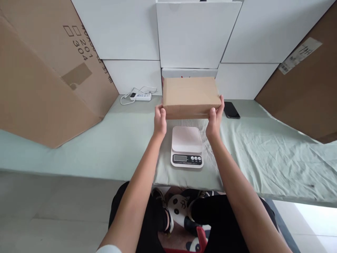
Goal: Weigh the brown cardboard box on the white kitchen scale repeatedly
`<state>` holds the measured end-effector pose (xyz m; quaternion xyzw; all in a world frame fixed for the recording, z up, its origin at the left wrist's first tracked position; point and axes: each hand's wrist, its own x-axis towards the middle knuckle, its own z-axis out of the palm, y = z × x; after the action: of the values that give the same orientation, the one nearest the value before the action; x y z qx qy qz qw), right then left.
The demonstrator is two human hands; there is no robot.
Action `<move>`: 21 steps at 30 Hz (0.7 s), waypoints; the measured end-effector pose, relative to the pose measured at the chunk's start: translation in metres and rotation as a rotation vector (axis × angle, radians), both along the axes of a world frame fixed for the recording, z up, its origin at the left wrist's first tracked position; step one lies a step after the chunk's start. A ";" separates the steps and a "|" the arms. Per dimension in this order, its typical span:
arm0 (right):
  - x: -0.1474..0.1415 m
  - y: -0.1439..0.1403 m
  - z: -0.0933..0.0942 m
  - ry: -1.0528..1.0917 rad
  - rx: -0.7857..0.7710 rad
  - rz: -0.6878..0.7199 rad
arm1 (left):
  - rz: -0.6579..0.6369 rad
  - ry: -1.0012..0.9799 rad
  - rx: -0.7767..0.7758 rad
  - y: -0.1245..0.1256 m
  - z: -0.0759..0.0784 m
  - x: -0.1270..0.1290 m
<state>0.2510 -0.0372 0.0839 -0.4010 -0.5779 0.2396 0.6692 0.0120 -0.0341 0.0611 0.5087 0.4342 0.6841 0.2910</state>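
I hold a closed brown cardboard box (191, 95) between both hands, at the far side of the table. My left hand (160, 121) grips its left end and my right hand (216, 119) grips its right end. The box sits just beyond a small white kitchen scale (186, 146) with a dark display and round buttons; whether the box rests on the cloth or hovers just above it, I cannot tell. The scale platform is bare.
A pale green cloth (263, 154) covers the table. A black phone (231, 110) lies right of the box, a white power strip (140, 95) with cable to the left. Large brown cartons (39, 77) lean at both sides; white boxes (195, 35) stack behind.
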 end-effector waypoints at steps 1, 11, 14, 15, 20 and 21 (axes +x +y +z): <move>-0.001 0.007 -0.007 0.004 0.002 -0.020 | 0.003 -0.010 -0.020 0.008 -0.009 0.002; 0.008 0.022 -0.054 0.028 -0.134 -0.050 | -0.091 -0.009 -0.204 0.028 -0.050 0.001; 0.008 0.021 -0.058 0.046 -0.169 -0.070 | -0.103 0.003 -0.222 0.026 -0.048 0.001; 0.008 0.021 -0.059 0.050 -0.175 -0.075 | -0.103 0.004 -0.227 0.027 -0.049 0.000; 0.006 0.020 -0.059 0.051 -0.168 -0.081 | -0.104 -0.003 -0.231 0.030 -0.054 -0.001; 0.006 0.020 -0.059 0.048 -0.166 -0.083 | -0.103 -0.007 -0.233 0.030 -0.055 -0.001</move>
<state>0.2567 -0.0170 0.0250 -0.4729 -0.5228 0.2680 0.6567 0.0108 -0.0041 0.0064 0.4909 0.4830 0.6148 0.3844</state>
